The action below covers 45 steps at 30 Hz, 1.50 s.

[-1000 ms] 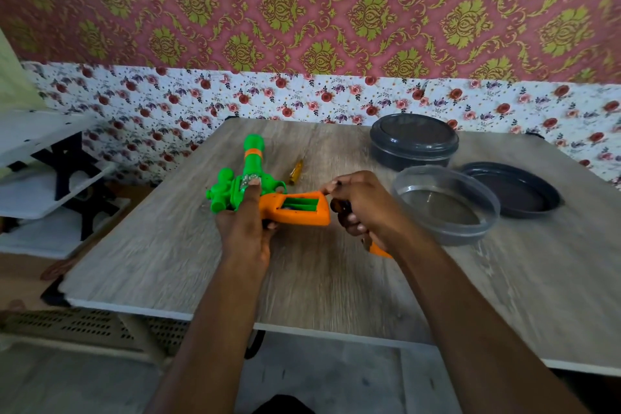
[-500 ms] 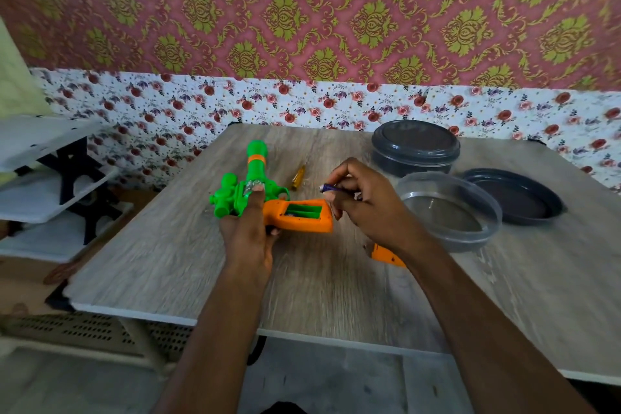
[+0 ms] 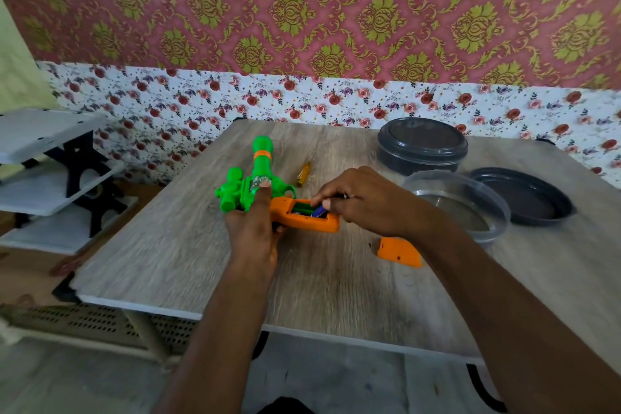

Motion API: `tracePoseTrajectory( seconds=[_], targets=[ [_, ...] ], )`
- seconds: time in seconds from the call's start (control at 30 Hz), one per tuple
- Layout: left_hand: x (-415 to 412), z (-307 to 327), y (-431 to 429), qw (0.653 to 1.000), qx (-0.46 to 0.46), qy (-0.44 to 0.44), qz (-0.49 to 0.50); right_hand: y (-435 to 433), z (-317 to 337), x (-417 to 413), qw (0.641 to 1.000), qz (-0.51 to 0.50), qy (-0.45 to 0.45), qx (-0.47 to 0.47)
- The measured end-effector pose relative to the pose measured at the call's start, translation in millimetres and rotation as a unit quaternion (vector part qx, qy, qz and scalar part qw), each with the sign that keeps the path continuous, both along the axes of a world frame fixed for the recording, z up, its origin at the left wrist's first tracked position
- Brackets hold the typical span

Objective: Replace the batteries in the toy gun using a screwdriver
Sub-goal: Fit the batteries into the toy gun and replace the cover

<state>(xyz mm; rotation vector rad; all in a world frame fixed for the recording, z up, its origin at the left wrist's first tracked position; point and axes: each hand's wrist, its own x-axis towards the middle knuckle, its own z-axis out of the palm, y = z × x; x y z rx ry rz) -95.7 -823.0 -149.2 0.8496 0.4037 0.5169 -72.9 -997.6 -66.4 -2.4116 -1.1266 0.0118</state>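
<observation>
Orange plastic faces up at me: the handle of the toy gun (image 3: 258,185) lies on its side in the left half of the table (image 3: 188,265), towards the far edge, with the green barrel pointing at that edge. Its battery bay (image 3: 304,210) is open. My left hand (image 3: 255,232) grips the gun from the near side, forefinger laid flat along the green body and the other fingers (image 3: 280,228) wrapped under the handle. My right hand (image 3: 369,203) pinches a blue battery (image 3: 319,211) between thumb and fingertips, and the battery sits tilted in the mouth of the bay, one end down and the other raised.

I judge this to be the loading step: bay uncovered, a fresh cell half in. Whether another cell already lies underneath I cannot tell. Next I need to press the raised end down against the spring until it lies flat, holding the gun steady.

The orange cover (image 3: 398,251) lies loose just right of the handle, nearer the front edge. The yellow-handled screwdriver (image 3: 303,174) lies just beyond the gun. Both are needed after the cells are seated. Towards the far right corner stand a clear tub (image 3: 494,212), its dark lid (image 3: 537,208) and a lidded dark tub (image 3: 421,158).
</observation>
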Motion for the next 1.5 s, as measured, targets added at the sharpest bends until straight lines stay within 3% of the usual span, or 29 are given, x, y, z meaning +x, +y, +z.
tracePoseTrajectory(
  seconds=[0.13,0.43,0.67,0.97,1.07,1.2,1.5],
  targets=[
    [1,1,-1,1.000,-0.001,-0.009,-0.003,-1,3,2,0.999,-0.009,0.041,-0.009],
    [2,1,-1,1.000,0.010,0.009,0.008,-1,-2,4,0.990,-0.031,0.114,0.072],
    [-1,2,-2,1.000,-0.011,0.002,-0.001,-3,-8,2,0.983,-0.039,0.124,0.128],
    [-1,2,0,1.000,-0.001,0.005,-0.007,9,-10,-1,0.978,-0.056,0.149,0.135],
    [-1,1,0,1.000,-0.007,0.007,-0.006,9,-6,-4,0.955,-0.110,0.218,0.170],
    [-3,3,-1,1.000,-0.014,0.012,-0.010,5,-10,-2,0.891,-0.207,0.345,0.209],
    [-1,3,-3,1.000,0.022,0.010,0.006,10,-19,1,0.842,-0.268,0.436,0.173]
  ],
)
